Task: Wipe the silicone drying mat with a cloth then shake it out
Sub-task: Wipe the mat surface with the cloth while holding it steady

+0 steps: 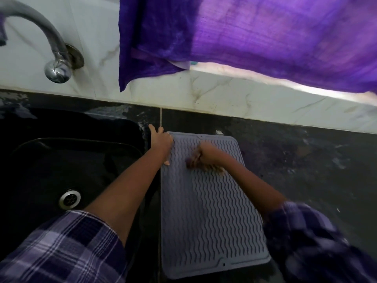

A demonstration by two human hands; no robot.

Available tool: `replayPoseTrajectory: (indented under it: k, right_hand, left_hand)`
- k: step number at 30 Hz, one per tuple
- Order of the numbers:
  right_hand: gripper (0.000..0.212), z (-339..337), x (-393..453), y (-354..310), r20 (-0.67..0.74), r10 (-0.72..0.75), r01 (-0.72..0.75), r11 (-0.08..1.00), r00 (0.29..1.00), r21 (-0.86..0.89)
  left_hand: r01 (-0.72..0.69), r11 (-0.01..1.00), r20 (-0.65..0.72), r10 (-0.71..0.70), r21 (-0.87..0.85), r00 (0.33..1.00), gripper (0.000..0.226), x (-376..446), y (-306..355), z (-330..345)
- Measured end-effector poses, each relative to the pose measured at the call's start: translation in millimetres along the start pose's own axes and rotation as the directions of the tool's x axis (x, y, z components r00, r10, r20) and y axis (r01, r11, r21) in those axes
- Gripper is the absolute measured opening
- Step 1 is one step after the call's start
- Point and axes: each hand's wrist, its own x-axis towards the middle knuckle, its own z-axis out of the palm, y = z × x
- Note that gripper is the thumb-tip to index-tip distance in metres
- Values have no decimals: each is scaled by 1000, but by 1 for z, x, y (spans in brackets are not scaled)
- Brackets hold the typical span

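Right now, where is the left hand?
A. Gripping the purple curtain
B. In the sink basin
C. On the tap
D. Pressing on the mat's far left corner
D: the left hand rests on the far left corner of the mat, beside the sink, while the right hand rubs a blurred cloth on the mat.

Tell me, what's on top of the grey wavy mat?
Two hands. The left hand presses the mat at its far left corner. The right hand rubs a blurry cloth across it. The mat's ridges under the cloth are hidden.
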Motion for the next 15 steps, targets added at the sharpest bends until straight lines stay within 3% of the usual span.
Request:
replayPoseTrajectory:
  k: [2, 6, 10, 13, 15]
  right_hand:
    - [21, -11, 26, -9, -148, 24, -19, 999, 989, 30]
    - [27, 22, 29, -15, -245, 48, -79, 990, 968, -115]
    - [28, 58, -44, -5, -17, -39, 38, 997, 999, -64]
    - [28, 42, -71, 2, 166, -92, 101, 994, 982, -44]
    - [19, 17, -56, -2, 76, -43, 35, 994, 996, 101]
  left_hand:
    - [9, 1000, -18, -9, -3, 1000, 101, 0, 0, 3]
    - [2, 1000, -27, -2, 25, 1000, 104, 0, 1, 4]
    - [-3, 996, -24, 5, 84, 1000, 96, -4, 5, -1]
    - [15, 996, -43, -11, 89, 999, 94, -17, 6, -2]
    - [1, 997, -100, 7, 82, 995, 90, -28, 6, -2]
